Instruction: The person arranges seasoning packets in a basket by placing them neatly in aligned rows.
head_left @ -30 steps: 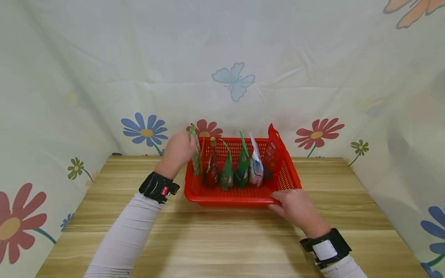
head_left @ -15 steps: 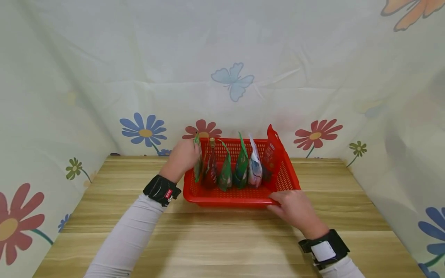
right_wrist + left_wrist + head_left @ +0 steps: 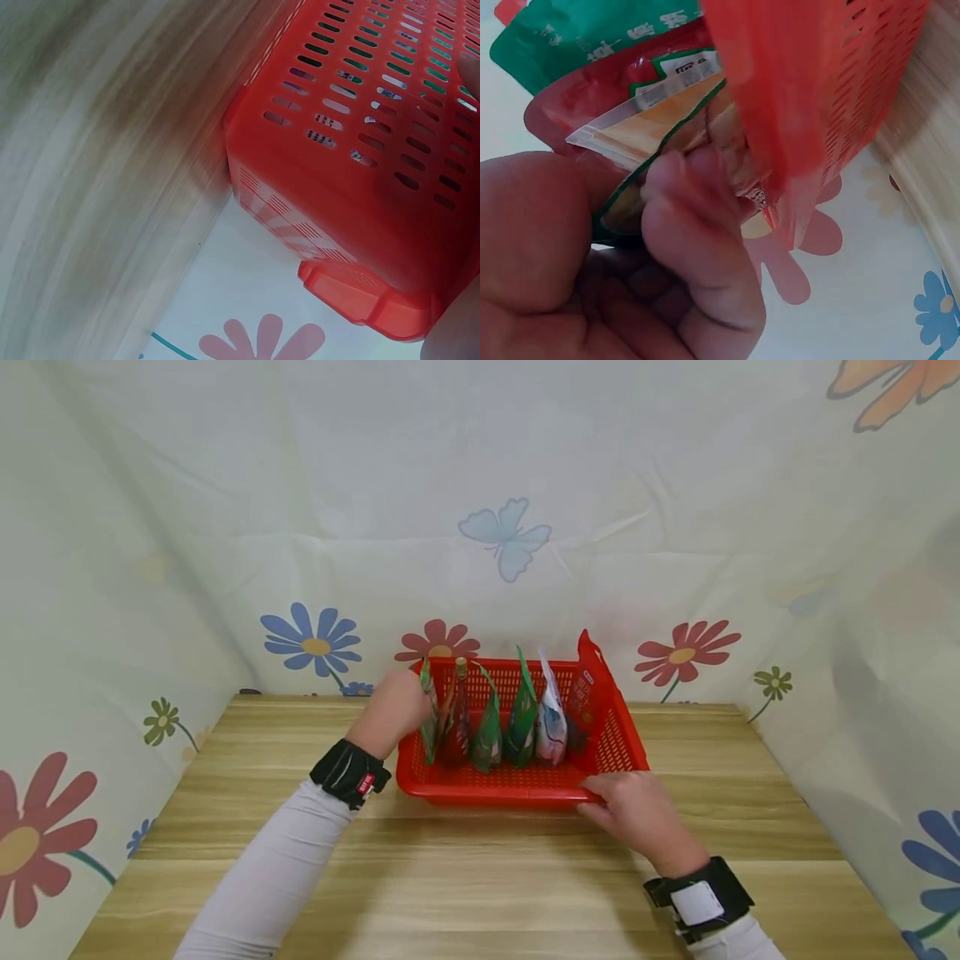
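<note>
A red plastic basket point(image 3: 495, 795) stands on the table with several bags upright in a row inside. At its left end my left hand point(image 3: 393, 706) pinches the upper edge of a green-edged snack packet point(image 3: 428, 718). The left wrist view shows that packet point(image 3: 694, 131) between thumb and fingers, close inside the basket wall. Right beside it stands a dark red bottle-shaped item point(image 3: 457, 727) with a tan top. My right hand point(image 3: 637, 814) grips the front rim near the right corner, thumb outside.
Further right in the basket are two green packets point(image 3: 487, 735) point(image 3: 521, 727), a white-and-pink packet point(image 3: 552, 727) and a red bag point(image 3: 587, 693) leaning at the right wall. A flowered cloth point(image 3: 360, 543) rises behind the wooden table point(image 3: 480, 885).
My left hand has lowered the green-edged packet and shifted slightly right, so it sits deeper in the basket's left end. My right hand keeps its place on the rim.
</note>
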Demonstrator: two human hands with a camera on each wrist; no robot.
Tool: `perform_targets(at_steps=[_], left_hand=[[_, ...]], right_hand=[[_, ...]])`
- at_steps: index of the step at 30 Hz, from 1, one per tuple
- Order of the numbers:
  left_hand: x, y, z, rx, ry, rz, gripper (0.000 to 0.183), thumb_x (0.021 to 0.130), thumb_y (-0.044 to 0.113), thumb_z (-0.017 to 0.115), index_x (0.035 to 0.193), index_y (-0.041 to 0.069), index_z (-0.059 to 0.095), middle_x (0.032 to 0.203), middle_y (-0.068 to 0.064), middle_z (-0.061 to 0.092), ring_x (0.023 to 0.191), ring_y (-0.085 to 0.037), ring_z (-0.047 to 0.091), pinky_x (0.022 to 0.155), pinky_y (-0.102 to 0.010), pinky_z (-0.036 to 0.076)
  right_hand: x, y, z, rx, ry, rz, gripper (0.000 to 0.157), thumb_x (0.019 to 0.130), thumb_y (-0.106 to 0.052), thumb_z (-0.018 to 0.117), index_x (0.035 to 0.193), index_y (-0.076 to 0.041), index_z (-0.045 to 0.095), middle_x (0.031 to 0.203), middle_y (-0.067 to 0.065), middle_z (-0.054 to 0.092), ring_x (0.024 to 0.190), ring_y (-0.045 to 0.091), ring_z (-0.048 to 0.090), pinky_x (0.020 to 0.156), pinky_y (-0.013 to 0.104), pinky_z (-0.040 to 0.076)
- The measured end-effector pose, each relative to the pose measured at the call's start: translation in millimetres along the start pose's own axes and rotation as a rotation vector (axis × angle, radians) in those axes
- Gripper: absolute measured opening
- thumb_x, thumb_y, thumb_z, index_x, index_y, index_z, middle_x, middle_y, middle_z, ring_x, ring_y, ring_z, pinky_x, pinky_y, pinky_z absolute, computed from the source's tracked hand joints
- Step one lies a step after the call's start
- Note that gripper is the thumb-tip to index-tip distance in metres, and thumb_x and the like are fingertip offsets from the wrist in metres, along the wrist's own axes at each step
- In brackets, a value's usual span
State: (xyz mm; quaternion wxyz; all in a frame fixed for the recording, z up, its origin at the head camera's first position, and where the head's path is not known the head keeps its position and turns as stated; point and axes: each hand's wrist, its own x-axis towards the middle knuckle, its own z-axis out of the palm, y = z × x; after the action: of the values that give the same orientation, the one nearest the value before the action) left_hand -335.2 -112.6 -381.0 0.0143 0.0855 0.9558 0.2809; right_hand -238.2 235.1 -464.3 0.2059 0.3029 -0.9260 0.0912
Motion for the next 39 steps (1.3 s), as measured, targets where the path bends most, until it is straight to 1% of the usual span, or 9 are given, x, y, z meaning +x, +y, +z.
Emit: perform_targets(at_steps=[4,7,11,16,19,25,33,36,39], left_hand=[[-5.1,0.6,3.4,-0.037,-0.007,0.019,0.050,0.092,0.018,0.075,0.140,0.022,0.060,0.110,-0.007,0.074,0.097,-0.023,0.067,0.090,-0.041,0.061],[-8.8,2.2,5.3,0.026,-0.012,-0.021,0.031,0.093,0.008,0.071,0.123,0.011,0.069,0.097,-0.008,0.073,0.087,-0.022,0.068,0.082,-0.037,0.063],[-12.1,4.7,8.9,0.158,-0.023,-0.068,0.006,0.091,0.005,0.070,0.091,0.000,0.072,0.075,-0.009,0.068,0.067,-0.021,0.067,0.071,-0.035,0.064],[-14.8,3.7,16.2,0.238,-0.006,-0.025,0.006,0.088,0.006,0.073,0.082,0.003,0.072,0.065,-0.007,0.064,0.061,-0.020,0.062,0.069,-0.034,0.063],[-16.4,2.5,19.2,0.250,-0.009,-0.025,0.007,0.088,0.007,0.073,0.082,0.004,0.071,0.064,-0.005,0.063,0.061,-0.020,0.061,0.067,-0.034,0.062],[-16.8,3.1,18.7,0.230,-0.040,-0.049,0.015,0.093,0.013,0.069,0.081,0.005,0.069,0.066,-0.006,0.062,0.061,-0.019,0.062,0.064,-0.031,0.060],[-21.6,-2.0,12.8,0.075,-0.064,-0.059,0.025,0.099,0.021,0.064,0.082,0.003,0.065,0.068,-0.008,0.060,0.060,-0.018,0.063,0.056,-0.025,0.055],[-27.2,-5.7,8.6,0.040,-0.046,-0.055,0.029,0.101,0.025,0.063,0.082,0.003,0.065,0.066,-0.007,0.058,0.058,-0.018,0.061,0.053,-0.023,0.051],[-32.9,-9.0,5.4,0.024,0.002,-0.029,0.032,0.102,0.030,0.061,0.088,0.002,0.069,0.066,-0.007,0.058,0.058,-0.018,0.060,0.052,-0.024,0.048]], right_hand=[[0.0,-1.0,-0.5,0.004,-0.006,0.008,0.029,0.074,-0.036,0.092,0.092,-0.016,0.080,0.081,-0.003,0.078,0.067,0.008,0.069,0.067,0.032,0.062],[0.2,-1.6,-0.6,0.004,-0.009,0.016,0.029,0.075,-0.036,0.092,0.093,-0.017,0.080,0.081,-0.004,0.078,0.067,0.008,0.068,0.067,0.031,0.062],[0.3,-2.4,-0.7,0.012,-0.010,0.022,0.028,0.075,-0.035,0.092,0.093,-0.017,0.080,0.081,-0.004,0.078,0.068,0.009,0.069,0.069,0.031,0.062],[0.0,-3.5,-0.7,0.010,-0.008,0.024,0.029,0.075,-0.035,0.092,0.094,-0.017,0.080,0.082,-0.004,0.078,0.069,0.010,0.072,0.070,0.032,0.063],[0.1,-3.6,-0.6,0.007,-0.005,0.026,0.028,0.076,-0.035,0.091,0.094,-0.016,0.080,0.081,-0.003,0.078,0.069,0.010,0.072,0.069,0.032,0.063],[0.5,-2.6,-0.6,0.016,-0.009,0.031,0.027,0.076,-0.033,0.091,0.094,-0.016,0.080,0.082,-0.002,0.078,0.070,0.011,0.073,0.070,0.032,0.063],[-0.1,-1.5,-0.2,0.012,-0.012,0.049,0.028,0.076,-0.033,0.091,0.095,-0.016,0.081,0.083,-0.002,0.079,0.070,0.012,0.073,0.071,0.034,0.063],[-0.5,-1.6,0.0,0.017,-0.022,0.058,0.028,0.076,-0.034,0.092,0.096,-0.016,0.081,0.083,-0.003,0.079,0.070,0.011,0.072,0.071,0.033,0.063],[-1.4,-1.8,-0.8,0.020,-0.022,0.056,0.028,0.075,-0.033,0.092,0.095,-0.016,0.081,0.083,-0.003,0.078,0.070,0.011,0.072,0.071,0.033,0.063]])
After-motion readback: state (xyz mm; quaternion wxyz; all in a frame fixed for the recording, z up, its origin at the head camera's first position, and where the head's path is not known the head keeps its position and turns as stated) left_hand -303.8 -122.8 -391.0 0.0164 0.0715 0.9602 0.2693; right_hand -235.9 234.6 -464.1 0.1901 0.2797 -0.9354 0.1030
